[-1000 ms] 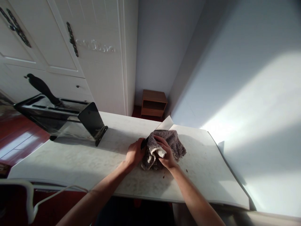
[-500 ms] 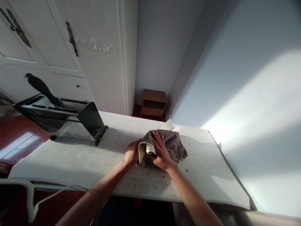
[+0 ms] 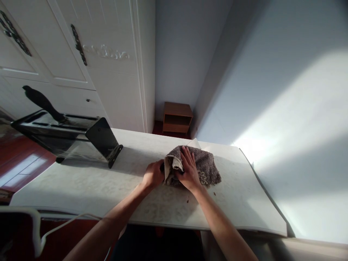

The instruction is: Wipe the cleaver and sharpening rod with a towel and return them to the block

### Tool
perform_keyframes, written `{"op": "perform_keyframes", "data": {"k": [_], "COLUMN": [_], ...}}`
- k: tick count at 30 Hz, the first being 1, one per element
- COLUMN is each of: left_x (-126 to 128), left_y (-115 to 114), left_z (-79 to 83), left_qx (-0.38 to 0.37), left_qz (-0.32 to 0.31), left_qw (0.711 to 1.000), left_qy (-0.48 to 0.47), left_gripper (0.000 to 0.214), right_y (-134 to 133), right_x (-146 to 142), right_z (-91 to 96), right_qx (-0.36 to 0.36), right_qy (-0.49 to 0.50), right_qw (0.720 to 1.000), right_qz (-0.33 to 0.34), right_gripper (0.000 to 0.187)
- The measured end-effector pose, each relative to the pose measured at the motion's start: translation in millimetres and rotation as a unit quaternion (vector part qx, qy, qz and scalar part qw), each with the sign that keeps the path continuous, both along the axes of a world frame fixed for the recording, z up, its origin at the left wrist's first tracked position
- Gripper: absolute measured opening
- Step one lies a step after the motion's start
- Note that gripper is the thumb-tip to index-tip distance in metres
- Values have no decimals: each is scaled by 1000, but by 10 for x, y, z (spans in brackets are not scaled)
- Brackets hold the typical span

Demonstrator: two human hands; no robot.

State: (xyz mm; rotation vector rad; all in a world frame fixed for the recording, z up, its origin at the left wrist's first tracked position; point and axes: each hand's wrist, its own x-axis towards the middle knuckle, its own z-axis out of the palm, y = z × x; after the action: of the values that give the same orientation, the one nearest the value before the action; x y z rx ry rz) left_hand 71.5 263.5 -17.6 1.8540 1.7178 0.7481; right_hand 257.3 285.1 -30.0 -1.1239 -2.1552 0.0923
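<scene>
Towel (image 3: 205, 161), one, head view: it lies bunched on the table (image 3: 89, 186) over one knife (image 3: 195, 144), tip protruding. My left hand (image 3: 153, 175) closes round the handle (image 3: 162, 167), probably for steadiness; my right hand (image 3: 189, 172) clamps the towel, likely shielding fingers. One knife block (image 3: 100, 139) stands leftward.

Near the far edge of the smooth, mottled whitish tabletop (image 3: 122, 203), we see a rough, shaggy grey-brown cloth (image 3: 206, 163); by its left edge, a glossy black-and-clear, plastic-looking slotted rack (image 3: 99, 137) with a matt black curved handle (image 3: 43, 101).
</scene>
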Motion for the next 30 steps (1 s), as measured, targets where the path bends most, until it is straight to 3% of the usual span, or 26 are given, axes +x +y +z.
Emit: {"op": "perform_keyframes", "data": {"k": [8,16,19,24,30], "left_x": [30,22,18,14,9], "left_y": [-6,-5,6,28,28], "left_z": [-5,3,-10,-11,32], "left_qx": [-9,-6,-7,-14,-22], "left_qz": [26,63,70,85,100], "left_qw": [999,992,986,975,971], "left_qy": [-42,-110,-152,-203,-218], "left_gripper": [24,21,24,27,27], "right_y": [80,188,190,192,214], "right_x": [142,375,385,409,465], "right_z": [-29,-46,4,73,56], "right_qx": [-22,-149,-182,-197,-190], "right_qy": [41,175,201,209,321], "right_qw": [995,958,942,932,909], "right_qz": [-83,-171,-196,-218,-185], "right_gripper": [75,74,62,32,39]}}
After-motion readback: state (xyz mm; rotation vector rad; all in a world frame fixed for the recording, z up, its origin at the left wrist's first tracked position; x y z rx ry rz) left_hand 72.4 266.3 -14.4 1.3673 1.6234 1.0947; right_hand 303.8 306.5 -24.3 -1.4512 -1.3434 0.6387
